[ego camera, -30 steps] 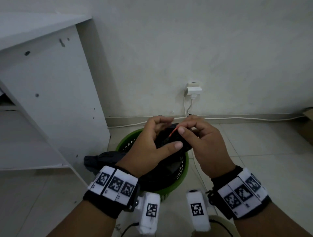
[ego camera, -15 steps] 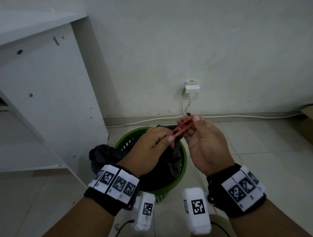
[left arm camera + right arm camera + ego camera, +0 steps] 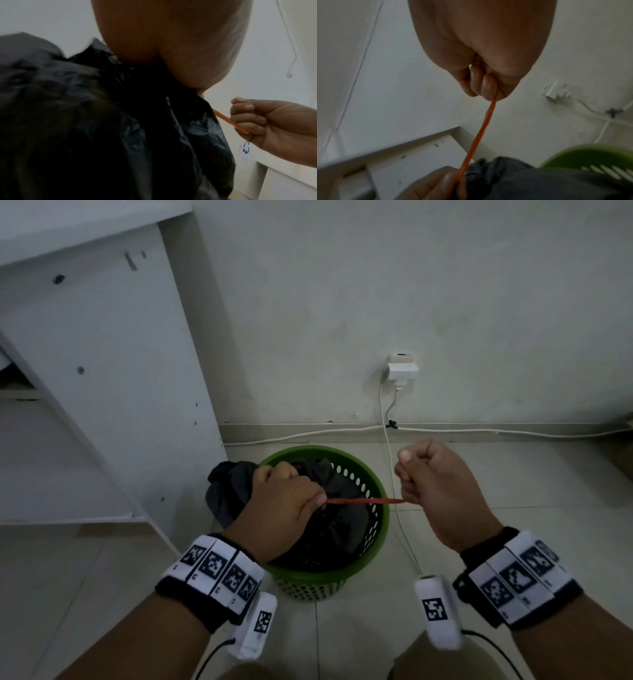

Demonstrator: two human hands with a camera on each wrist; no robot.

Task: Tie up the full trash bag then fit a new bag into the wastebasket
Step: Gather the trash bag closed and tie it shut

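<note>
A full black trash bag [image 3: 337, 522] sits in the green perforated wastebasket [image 3: 378, 537] on the floor. My left hand [image 3: 284, 505] grips the gathered neck of the bag [image 3: 154, 108] above the basket. An orange-red drawstring [image 3: 364, 501] runs taut and level from the left hand's fingers to my right hand [image 3: 428, 484]. The right hand is a fist to the right of the basket, its curled fingers [image 3: 488, 86] pinching the drawstring [image 3: 477, 136]. In the left wrist view the drawstring [image 3: 229, 121] leaves the bag and enters the right hand [image 3: 267, 121].
A white cabinet side [image 3: 113, 392] stands left of the basket, with dark crumpled plastic [image 3: 227, 491] between them. A white wall charger [image 3: 402, 369] and cables [image 3: 394, 474] run along the wall and down the floor beside the basket. Pale tiled floor lies to the right.
The hands were close together over the bag with the drawstring short between them. Now the right hand has drawn away to the right, stretching the drawstring taut, and the left hand has lowered onto the bag's neck.
</note>
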